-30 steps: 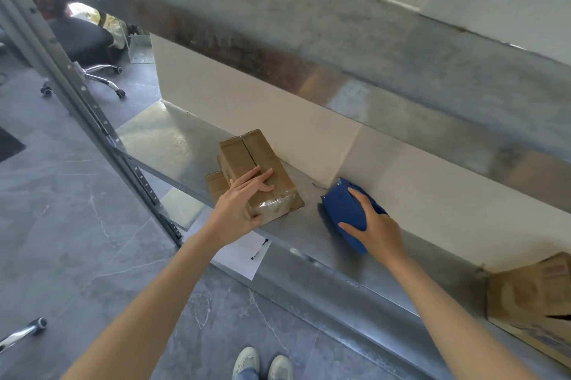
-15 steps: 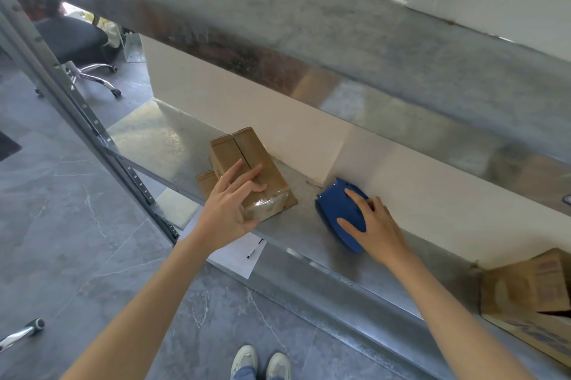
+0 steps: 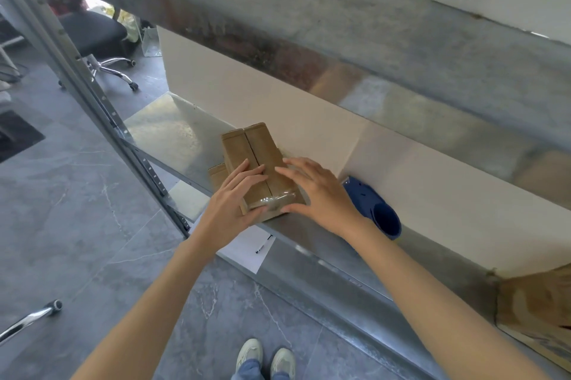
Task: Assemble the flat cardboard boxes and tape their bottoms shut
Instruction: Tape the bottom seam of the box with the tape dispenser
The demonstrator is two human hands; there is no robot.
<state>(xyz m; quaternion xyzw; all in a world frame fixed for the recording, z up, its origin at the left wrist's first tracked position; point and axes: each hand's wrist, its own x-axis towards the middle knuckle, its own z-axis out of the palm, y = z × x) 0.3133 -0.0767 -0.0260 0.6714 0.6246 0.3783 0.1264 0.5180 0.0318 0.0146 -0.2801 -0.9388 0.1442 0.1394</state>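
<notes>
A small brown cardboard box (image 3: 247, 144) lies on the metal shelf (image 3: 173, 132), its two flaps meeting in a seam on top and clear tape over its near end. My left hand (image 3: 230, 209) rests on the left flap with straight fingers, thumb against the taped end. On the right flap lies my right hand (image 3: 321, 194), fingers spread flat and thumb at the near edge. A blue tape dispenser (image 3: 377, 212) sits alone on the shelf just right of my right wrist.
An upper metal shelf (image 3: 340, 39) overhangs the work spot. A slotted upright post (image 3: 92, 95) stands at the left. More brown cardboard (image 3: 537, 302) lies at the far right of the shelf. A white paper sheet (image 3: 250, 251) lies below; an office chair (image 3: 99, 36) stands behind.
My right hand let go of the blue tape dispenser and moved left onto the box. The left hand stayed on the box.
</notes>
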